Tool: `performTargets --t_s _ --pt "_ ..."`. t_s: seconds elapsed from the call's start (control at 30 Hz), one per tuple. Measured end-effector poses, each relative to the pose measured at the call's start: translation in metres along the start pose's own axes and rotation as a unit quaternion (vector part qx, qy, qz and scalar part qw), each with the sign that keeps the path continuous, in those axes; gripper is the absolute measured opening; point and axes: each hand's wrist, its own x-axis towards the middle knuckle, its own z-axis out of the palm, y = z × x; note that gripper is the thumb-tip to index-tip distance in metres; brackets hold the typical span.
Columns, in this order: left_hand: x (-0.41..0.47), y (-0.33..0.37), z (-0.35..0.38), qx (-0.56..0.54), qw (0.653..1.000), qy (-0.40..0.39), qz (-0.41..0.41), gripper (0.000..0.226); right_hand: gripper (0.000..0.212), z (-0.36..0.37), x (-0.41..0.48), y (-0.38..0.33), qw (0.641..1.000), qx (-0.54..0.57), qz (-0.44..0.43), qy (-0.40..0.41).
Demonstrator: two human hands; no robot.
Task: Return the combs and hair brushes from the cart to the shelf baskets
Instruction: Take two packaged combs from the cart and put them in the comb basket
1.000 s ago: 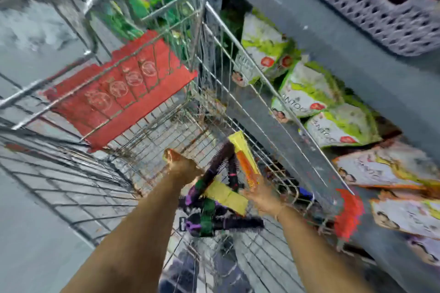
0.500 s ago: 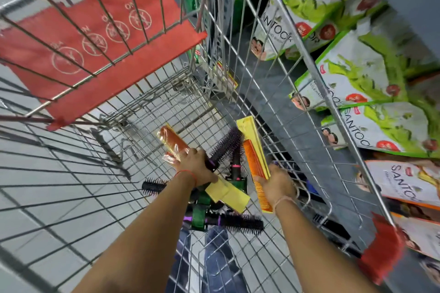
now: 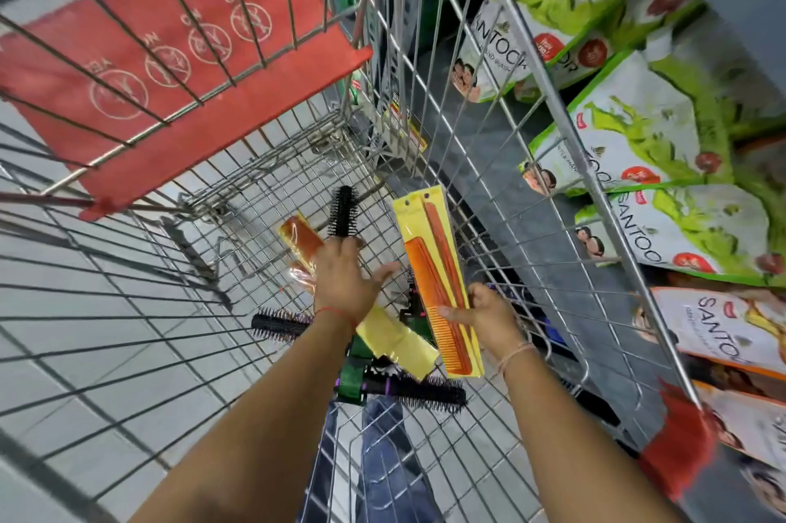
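Note:
Both my hands are down inside the wire cart (image 3: pixel 429 148). My left hand (image 3: pixel 342 282) grips the handle of a black round hair brush (image 3: pixel 343 211), whose bristled head points away from me, thumb spread out. My right hand (image 3: pixel 489 320) holds a yellow card pack of two orange combs (image 3: pixel 438 267) by its lower edge, lifted off the cart floor. Under my left hand lies an orange comb in clear wrap (image 3: pixel 299 237). More round brushes lie on the cart floor (image 3: pixel 276 325) (image 3: pixel 425 391), with another yellow pack (image 3: pixel 400 342). No shelf basket is in view.
The red child-seat flap (image 3: pixel 170 67) hangs at the cart's far end. Shelves with green and white soap pouches (image 3: pixel 629 148) stand close against the cart's right side. Grey floor tiles show through the mesh on the left.
My left hand has lifted the round brush off the pile, its head now pointing forward. My right hand has raised the comb pack a little. The view has dropped closer into the cart.

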Motion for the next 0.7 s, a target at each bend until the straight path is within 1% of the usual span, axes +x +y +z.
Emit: performTargets --t_s 0.03,0.07,0.1,0.13,0.17,0.23,0.27,0.33,0.4,0.47,0.53,0.57,0.63,0.7 --pt "-0.003 0.01 0.004 -0.099 0.993 -0.07 -0.006 0.069 0.029 0.001 0.0 -0.004 1.0 0.013 -0.009 -0.017" --pt "-0.007 0.02 0.008 -0.186 0.969 -0.156 -0.036 0.067 0.031 0.003 0.001 -0.006 0.999 0.022 -0.02 -0.029" --pt "-0.01 0.029 0.011 -0.26 0.936 -0.223 -0.074 0.064 0.032 0.005 0.001 -0.008 0.999 0.025 -0.026 -0.035" --pt "-0.012 0.035 0.014 -0.318 0.906 -0.257 -0.11 0.058 0.033 0.007 0.002 -0.012 0.999 0.023 -0.031 -0.039" --pt "-0.013 0.038 0.017 -0.369 0.882 -0.258 -0.139 0.052 0.035 0.009 0.002 -0.015 0.999 0.022 -0.031 -0.034" --pt "-0.013 0.039 0.02 -0.443 0.853 -0.207 -0.184 0.045 0.042 0.011 0.002 -0.017 0.999 0.034 -0.03 -0.013" --pt "-0.013 0.037 0.018 -0.454 0.85 -0.181 -0.196 0.043 0.043 0.011 0.001 -0.016 0.999 0.035 -0.031 0.0" --pt "-0.012 0.028 0.011 -0.423 0.869 -0.156 -0.204 0.039 0.037 0.008 0.001 -0.013 0.999 0.036 -0.03 0.006" --pt "-0.01 0.017 0.003 -0.362 0.895 -0.168 -0.198 0.038 0.024 0.007 0.002 -0.007 0.998 0.049 -0.016 -0.025" --pt "-0.007 0.009 -0.003 -0.328 0.91 -0.166 -0.193 0.038 0.025 0.01 0.001 -0.001 0.999 0.007 0.015 -0.038" --pt "-0.006 0.003 -0.005 -0.324 0.914 -0.136 -0.204 0.031 0.027 0.016 0.003 0.009 0.998 -0.052 0.043 -0.009" --pt "-0.005 0.001 -0.004 -0.313 0.919 -0.12 -0.207 0.032 0.027 0.021 0.004 0.013 0.997 -0.054 0.047 0.008" --pt "-0.007 0.0 -0.002 -0.284 0.931 -0.099 -0.207 0.035 0.026 0.03 0.007 0.019 0.996 -0.057 0.037 0.051" --pt "-0.01 0.001 -0.002 -0.28 0.936 -0.068 -0.203 0.034 0.031 0.038 0.011 0.021 0.992 -0.083 0.023 0.088"
